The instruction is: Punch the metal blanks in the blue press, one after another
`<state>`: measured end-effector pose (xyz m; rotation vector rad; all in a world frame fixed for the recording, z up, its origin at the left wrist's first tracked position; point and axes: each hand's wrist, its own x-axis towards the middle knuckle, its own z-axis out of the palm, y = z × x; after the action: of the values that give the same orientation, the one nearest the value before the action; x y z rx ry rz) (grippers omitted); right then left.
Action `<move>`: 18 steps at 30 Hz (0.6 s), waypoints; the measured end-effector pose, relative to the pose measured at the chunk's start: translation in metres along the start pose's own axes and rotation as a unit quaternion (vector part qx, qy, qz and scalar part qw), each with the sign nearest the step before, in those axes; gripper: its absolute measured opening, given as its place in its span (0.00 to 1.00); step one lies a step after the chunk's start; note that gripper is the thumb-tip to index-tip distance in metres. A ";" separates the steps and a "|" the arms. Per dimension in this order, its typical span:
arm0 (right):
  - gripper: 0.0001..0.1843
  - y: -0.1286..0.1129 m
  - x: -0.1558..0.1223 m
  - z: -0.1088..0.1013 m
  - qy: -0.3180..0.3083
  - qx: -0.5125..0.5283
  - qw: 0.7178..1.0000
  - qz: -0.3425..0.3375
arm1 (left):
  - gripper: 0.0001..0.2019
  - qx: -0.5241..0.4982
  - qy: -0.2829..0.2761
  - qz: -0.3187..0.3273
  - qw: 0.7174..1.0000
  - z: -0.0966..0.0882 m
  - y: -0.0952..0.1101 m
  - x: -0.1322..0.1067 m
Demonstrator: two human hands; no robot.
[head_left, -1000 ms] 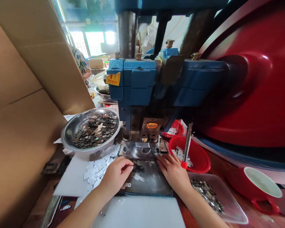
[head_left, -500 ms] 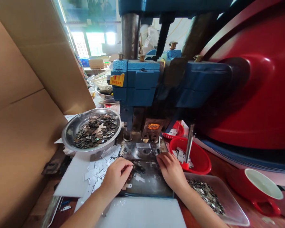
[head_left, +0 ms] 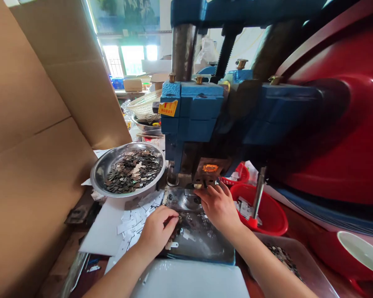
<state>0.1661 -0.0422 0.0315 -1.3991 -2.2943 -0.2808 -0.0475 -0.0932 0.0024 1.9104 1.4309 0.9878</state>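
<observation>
Partly hidden, right hand (head_left: 219, 207) fingertips lie under the press (head_left: 202, 111).

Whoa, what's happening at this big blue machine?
A person works at a blue press. Their right hand reaches to the die under the ram; whether it holds a piece is hidden. Their left hand rests curled over loose metal pieces on the steel bed. A steel bowl of parts sits on the left, a red bowl on the right.
</observation>
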 end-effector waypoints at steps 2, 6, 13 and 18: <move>0.18 0.002 -0.003 -0.002 -0.004 0.012 1.000 -0.005 | 0.08 -0.005 -0.002 -0.001 1.000 0.000 0.000 0.000; 0.23 0.005 -0.005 -0.002 -0.003 0.029 1.000 -0.004 | 0.08 -0.017 -0.008 -0.001 1.000 -0.006 0.005 0.007; 0.22 0.007 -0.010 0.003 0.030 0.114 0.993 0.028 | 0.07 -0.041 0.023 -0.062 0.997 0.003 0.028 0.052; 0.23 0.007 -0.014 0.011 0.050 0.173 0.983 0.046 | 0.07 -0.034 0.051 -0.078 0.995 0.027 0.029 0.081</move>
<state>0.1748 -0.0456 0.0145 -1.2746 -2.0679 0.0731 0.0039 -0.0241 0.0281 1.6925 1.5574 1.0594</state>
